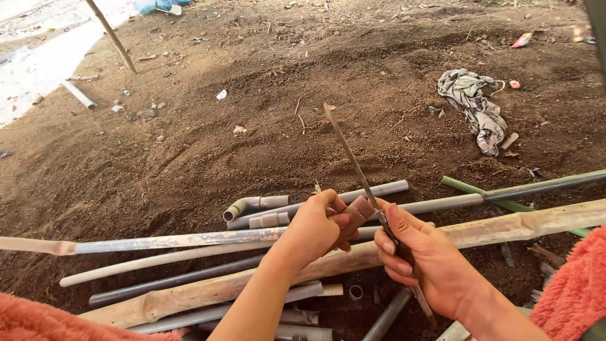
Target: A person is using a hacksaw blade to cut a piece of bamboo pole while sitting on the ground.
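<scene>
My left hand grips a short brown pipe fitting, holding it up in front of me. My right hand is closed around a thin, long hacksaw blade that slants up and away to the left; the blade passes right beside the fitting's end and touches it. The blade's lower end sticks out below my right palm. Both hands hover above a pile of pipes on the ground.
Several grey plastic pipes, a grey elbow joint, a green pipe and a rough wooden pole lie on brown soil. A crumpled rag lies at the upper right. A thin stick leans at the upper left. Orange fleece covers my knees.
</scene>
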